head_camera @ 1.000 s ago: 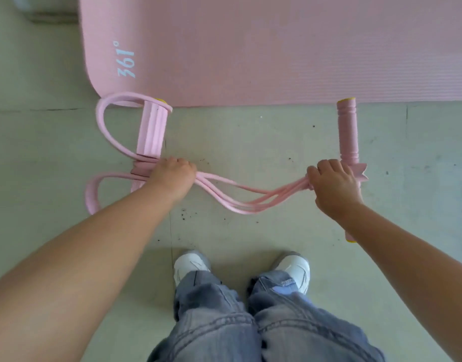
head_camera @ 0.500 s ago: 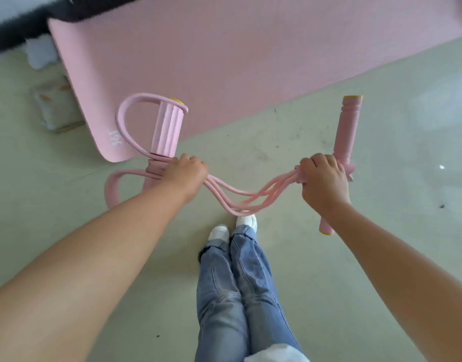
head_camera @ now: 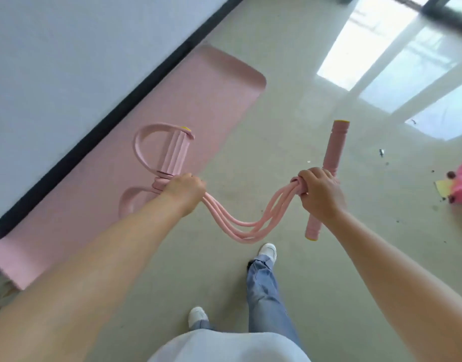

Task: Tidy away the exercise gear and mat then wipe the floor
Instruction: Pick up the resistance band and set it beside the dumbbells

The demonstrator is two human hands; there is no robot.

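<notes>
Your left hand [head_camera: 184,190] grips the foot-pedal end [head_camera: 176,152] of the pink resistance puller at centre left of the frame, fingers curled round the bar where the loops meet. Your right hand [head_camera: 320,193] is wrapped round the straight handle [head_camera: 334,148] (yellow caps at both tips) at centre right. The slack pink tubes [head_camera: 240,227] sag between them, held above the floor [head_camera: 290,121]. The pink mat [head_camera: 198,100] lies flat along the wall [head_camera: 68,61], upper left

Pink mat [head_camera: 198,105], pink bands [head_camera: 240,226].
</notes>
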